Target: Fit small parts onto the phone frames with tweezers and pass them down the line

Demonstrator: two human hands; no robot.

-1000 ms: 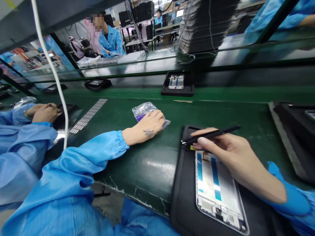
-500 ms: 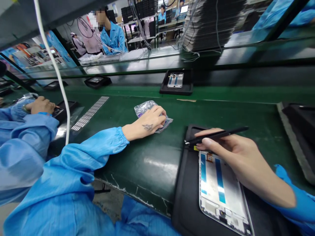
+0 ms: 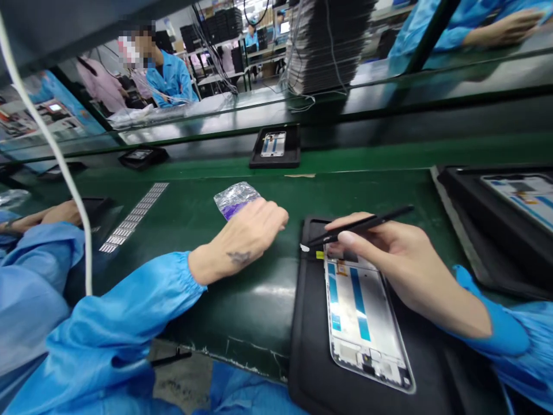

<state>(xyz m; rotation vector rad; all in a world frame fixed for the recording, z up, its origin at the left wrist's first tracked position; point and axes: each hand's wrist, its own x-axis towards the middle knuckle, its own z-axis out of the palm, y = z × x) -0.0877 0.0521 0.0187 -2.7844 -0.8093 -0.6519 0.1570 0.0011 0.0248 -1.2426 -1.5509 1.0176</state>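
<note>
My right hand [image 3: 406, 259] grips black tweezers [image 3: 367, 226]; a small white piece [image 3: 305, 248] shows at their tips. Below them a silver phone frame [image 3: 363, 311] with blue strips lies in a black foam tray [image 3: 309, 346], beside a small yellow tab [image 3: 319, 255]. My left hand [image 3: 250, 233] hovers over the bench with fingers curled together, left of the tray. Whatever its fingertips pinch, if anything, is hidden. Partly behind that hand lies a clear plastic bag [image 3: 237, 195] with purple contents.
A strip of small labels [image 3: 136, 216] lies on the green bench [image 3: 242, 311]. Another tray [image 3: 254, 158] with a phone frame stands at the back; a tilted one [image 3: 470, 230] is on the right. A white cable [image 3: 56, 150] hangs at left, near a co-worker's hand [image 3: 63, 214].
My left hand has come off the plastic bag, towards me and nearer the tray. The tweezers stay over the phone frame's top end. The camera view has turned right.
</note>
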